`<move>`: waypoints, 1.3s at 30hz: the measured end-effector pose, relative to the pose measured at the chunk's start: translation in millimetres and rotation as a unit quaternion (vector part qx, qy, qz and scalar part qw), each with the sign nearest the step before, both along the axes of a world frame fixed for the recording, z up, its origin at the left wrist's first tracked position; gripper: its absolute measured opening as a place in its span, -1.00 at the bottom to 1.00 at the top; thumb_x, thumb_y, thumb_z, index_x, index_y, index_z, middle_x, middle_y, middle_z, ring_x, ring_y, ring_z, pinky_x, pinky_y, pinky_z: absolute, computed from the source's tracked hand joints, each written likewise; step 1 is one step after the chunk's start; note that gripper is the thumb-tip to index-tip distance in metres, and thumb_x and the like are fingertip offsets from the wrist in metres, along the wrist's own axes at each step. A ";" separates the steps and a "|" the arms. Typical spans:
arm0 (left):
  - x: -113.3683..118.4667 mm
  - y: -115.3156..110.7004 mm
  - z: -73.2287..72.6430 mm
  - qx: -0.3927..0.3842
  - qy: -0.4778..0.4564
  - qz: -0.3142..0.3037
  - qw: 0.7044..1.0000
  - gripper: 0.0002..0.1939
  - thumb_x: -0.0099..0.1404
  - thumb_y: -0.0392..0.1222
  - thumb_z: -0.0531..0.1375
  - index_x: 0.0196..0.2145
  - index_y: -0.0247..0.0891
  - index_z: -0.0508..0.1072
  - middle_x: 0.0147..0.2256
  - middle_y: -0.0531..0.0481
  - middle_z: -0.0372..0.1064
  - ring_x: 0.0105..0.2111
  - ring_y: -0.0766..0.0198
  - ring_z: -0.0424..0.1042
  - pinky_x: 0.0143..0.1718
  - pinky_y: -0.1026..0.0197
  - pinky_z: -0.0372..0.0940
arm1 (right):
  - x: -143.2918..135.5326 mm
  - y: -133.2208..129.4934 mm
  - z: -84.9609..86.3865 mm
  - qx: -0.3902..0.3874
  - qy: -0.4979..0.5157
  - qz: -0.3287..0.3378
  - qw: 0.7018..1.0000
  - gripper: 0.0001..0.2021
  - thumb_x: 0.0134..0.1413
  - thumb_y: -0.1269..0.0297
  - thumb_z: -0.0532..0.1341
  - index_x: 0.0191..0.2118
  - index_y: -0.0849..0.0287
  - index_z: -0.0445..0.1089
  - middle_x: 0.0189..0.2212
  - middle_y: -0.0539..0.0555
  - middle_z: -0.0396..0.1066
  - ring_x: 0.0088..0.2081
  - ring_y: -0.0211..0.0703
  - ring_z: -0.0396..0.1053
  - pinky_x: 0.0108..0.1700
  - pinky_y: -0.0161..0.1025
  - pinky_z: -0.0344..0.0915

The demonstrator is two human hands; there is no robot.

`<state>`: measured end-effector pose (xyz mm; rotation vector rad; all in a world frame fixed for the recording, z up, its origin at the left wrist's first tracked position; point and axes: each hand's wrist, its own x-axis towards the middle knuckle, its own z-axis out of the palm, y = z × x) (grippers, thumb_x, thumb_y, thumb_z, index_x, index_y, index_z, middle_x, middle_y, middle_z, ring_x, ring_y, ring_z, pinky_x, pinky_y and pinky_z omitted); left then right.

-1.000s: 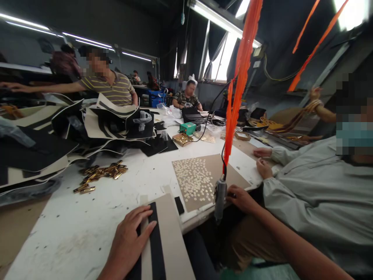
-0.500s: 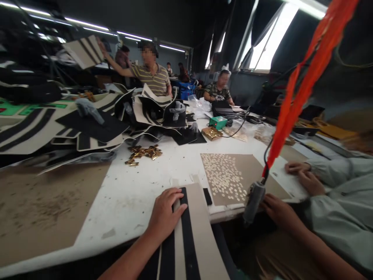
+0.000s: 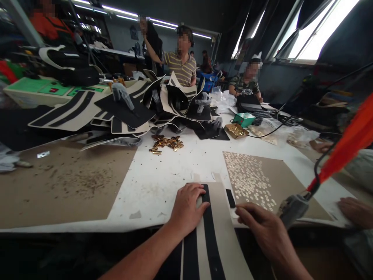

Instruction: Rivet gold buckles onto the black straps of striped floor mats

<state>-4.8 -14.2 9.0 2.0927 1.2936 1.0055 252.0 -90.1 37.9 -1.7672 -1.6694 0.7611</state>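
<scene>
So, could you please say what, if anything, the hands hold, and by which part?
The left hand rests on the striped panel near its far end; whether the right hand pinches anything cannot be told.

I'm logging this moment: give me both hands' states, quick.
Left hand: open, resting on the striped panel.
Right hand: half-curled beside the panel; whether it grips anything cannot be told.

Two hands [image 3: 188, 206] are at one striped panel [image 3: 223, 217]; beyond that panel lie one green box [image 3: 244, 119], one gold-coloured heap [image 3: 169, 144]; right, one grey tool [image 3: 294, 210].
</scene>
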 end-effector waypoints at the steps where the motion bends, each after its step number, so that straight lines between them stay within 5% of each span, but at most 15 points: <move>1: -0.4 0.0 -0.4 0.000 0.000 0.000 1.000 -0.69 0.19 -0.29 0.43 -0.12 -0.15 0.50 0.04 -0.08 0.51 0.12 -0.02 0.41 0.15 -0.18 0.28 | -22.6 21.4 4.9 -0.023 0.022 0.011 0.999 -0.70 0.25 -0.04 0.20 -0.17 0.02 0.56 -0.33 0.06 0.58 -0.29 0.03 0.53 -0.20 -0.13 0.43; 4: -1.4 -0.7 -3.1 0.001 -0.003 -0.002 1.000 -0.66 0.19 -0.29 0.43 -0.10 -0.15 0.49 0.04 -0.06 0.50 0.14 -0.01 0.40 0.18 -0.17 0.26 | -67.1 70.1 13.6 -0.066 0.026 0.091 0.993 -0.74 0.21 0.05 0.20 -0.29 0.06 0.56 -0.39 0.01 0.57 -0.28 -0.03 0.50 -0.19 -0.19 0.36; 7: -2.2 -1.9 -5.3 -0.007 -0.007 -0.004 1.000 -0.65 0.20 -0.28 0.43 -0.08 -0.14 0.48 0.07 -0.05 0.50 0.15 0.00 0.38 0.21 -0.16 0.23 | -79.2 87.5 11.1 -0.073 -0.007 0.129 0.989 -0.77 0.20 0.10 0.18 -0.30 0.06 0.55 -0.32 0.01 0.58 -0.22 -0.04 0.49 -0.14 -0.19 0.31; 18: -2.8 -2.4 -3.2 -0.023 -0.007 -0.007 1.000 -0.59 0.22 -0.24 0.42 0.01 -0.12 0.46 0.09 -0.05 0.48 0.16 -0.01 0.35 0.22 -0.16 0.20 | -74.7 97.2 5.2 -0.112 -0.047 0.104 0.987 -0.83 0.10 0.12 0.23 -0.36 0.06 0.49 -0.46 -0.03 0.51 -0.36 -0.09 0.44 -0.28 -0.22 0.26; 24: -3.3 -2.2 -3.3 -0.023 0.000 -0.008 1.000 -0.61 0.24 -0.21 0.41 0.01 -0.14 0.47 0.10 -0.09 0.47 0.18 -0.03 0.34 0.22 -0.17 0.20 | -74.6 102.8 11.4 -0.116 -0.074 0.182 0.974 -0.80 0.14 0.16 0.20 -0.45 0.09 0.42 -0.51 -0.05 0.44 -0.40 -0.13 0.38 -0.32 -0.24 0.19; 39: -1.1 -1.9 -5.8 -0.008 0.010 -0.009 1.000 -0.60 0.22 -0.22 0.42 0.00 -0.15 0.48 0.09 -0.09 0.48 0.17 -0.03 0.36 0.22 -0.17 0.21 | -72.3 102.9 10.8 -0.083 -0.081 0.186 0.976 -0.84 0.14 0.24 0.17 -0.44 0.08 0.40 -0.44 -0.02 0.47 -0.35 -0.11 0.39 -0.28 -0.24 0.21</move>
